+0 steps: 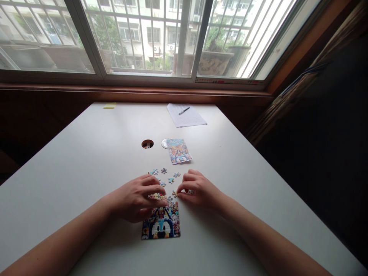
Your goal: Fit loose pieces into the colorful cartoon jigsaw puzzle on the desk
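A partly joined jigsaw puzzle (161, 228) lies flat on the table, showing a blue dog-like cartoon face among many small figures. My left hand (140, 197) rests over its upper left part, fingers spread and slightly bent, and hides some of it. Thumb and forefinger of my right hand (198, 189) pinch a small puzzle piece (174, 194) just above the puzzle's upper right corner. Loose puzzle pieces lie beyond the hands, among them a grey one (163, 171) and a teal one (171, 180). Another piece is partly hidden beneath my right fingers.
A printed picture card (179, 151) lies beyond the pieces, overlapping a round silvery disc (164, 143). Left of it is a round hole (147, 144) in the white table (244, 184). Papers (186, 119) with a pen (184, 110) and a yellow slip (109, 105) lie near the window.
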Demonstrator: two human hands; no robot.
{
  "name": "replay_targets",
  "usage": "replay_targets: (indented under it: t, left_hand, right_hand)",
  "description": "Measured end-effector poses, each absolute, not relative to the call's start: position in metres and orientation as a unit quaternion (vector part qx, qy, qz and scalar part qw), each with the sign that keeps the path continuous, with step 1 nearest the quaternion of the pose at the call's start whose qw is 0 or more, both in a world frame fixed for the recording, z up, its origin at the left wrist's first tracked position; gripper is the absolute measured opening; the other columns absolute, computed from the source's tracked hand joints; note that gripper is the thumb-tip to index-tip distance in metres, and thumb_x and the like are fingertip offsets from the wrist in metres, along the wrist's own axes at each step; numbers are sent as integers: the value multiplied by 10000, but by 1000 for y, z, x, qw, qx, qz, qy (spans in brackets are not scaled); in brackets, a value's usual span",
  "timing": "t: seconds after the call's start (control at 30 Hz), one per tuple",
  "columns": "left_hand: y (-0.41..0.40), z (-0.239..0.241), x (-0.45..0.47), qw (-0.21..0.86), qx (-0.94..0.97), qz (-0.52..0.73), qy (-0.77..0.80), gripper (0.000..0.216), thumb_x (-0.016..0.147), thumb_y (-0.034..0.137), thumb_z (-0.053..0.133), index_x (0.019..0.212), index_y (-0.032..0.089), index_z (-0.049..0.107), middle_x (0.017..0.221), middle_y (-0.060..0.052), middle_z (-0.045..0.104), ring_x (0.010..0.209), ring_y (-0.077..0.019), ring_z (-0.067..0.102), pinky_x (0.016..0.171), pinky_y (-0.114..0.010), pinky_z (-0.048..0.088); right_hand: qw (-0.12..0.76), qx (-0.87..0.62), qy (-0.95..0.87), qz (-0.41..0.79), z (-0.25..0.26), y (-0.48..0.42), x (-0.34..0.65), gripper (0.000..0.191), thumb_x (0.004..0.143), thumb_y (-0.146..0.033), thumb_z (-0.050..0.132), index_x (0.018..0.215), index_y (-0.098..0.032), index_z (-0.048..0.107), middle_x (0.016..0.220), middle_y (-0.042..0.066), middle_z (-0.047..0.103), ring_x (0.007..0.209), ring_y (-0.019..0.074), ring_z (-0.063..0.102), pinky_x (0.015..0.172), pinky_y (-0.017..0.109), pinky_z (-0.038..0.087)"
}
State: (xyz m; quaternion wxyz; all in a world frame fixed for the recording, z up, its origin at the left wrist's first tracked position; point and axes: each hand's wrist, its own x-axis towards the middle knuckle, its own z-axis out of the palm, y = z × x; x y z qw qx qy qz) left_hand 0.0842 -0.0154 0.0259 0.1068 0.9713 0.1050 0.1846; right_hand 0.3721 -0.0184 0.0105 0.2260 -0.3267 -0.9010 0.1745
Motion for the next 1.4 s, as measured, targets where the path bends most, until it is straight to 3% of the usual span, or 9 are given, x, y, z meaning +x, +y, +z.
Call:
replay_targets:
  t: [0.27,0.5,0.93,1.1,1.4]
  left_hand:
    - [-17,32,88,115,973,167,113,482,838,138,644,1288,306,613,1160,-65,674,1040,-247,582,946,-424,514]
    - [-17,29,87,119,974,156,109,512,835,143,643,1316,312,596,1145,-66,682,1057,-252,581,943,-424,512]
    - [-17,32,88,117,973,171,104,473,823,131,654,1265,296,625,1112,-61,687,1030,-240,586,915,-408,529]
    - [-11,21,83,129,948,262,129,435,822,89,627,1218,267,644,1046,-66,692,970,-222,584,885,-404,533]
    - [11,13,64,120,837,426,321,244,902,90,547,1029,232,699,918,-50,669,868,-193,590,777,-355,517]
  right_hand:
    - [227,-308,-895,231,20,-20,373,138,923,-247,654,898,-216,786,742,48,636,751,193,503,708,332,422]
    - [201,-328,-897,219,24,-22,374,156,859,-214,713,1003,-236,769,830,43,661,826,201,526,742,324,429]
    - [184,-335,-903,197,21,-23,368,81,841,-255,769,920,-240,766,812,37,666,808,199,528,727,323,424]
    - [265,-336,-879,210,22,-18,376,103,933,-269,660,918,-220,749,798,41,660,779,186,544,743,337,442]
    - [405,-504,-726,236,22,-5,394,236,980,-341,542,980,-205,736,833,42,651,685,162,522,647,313,438]
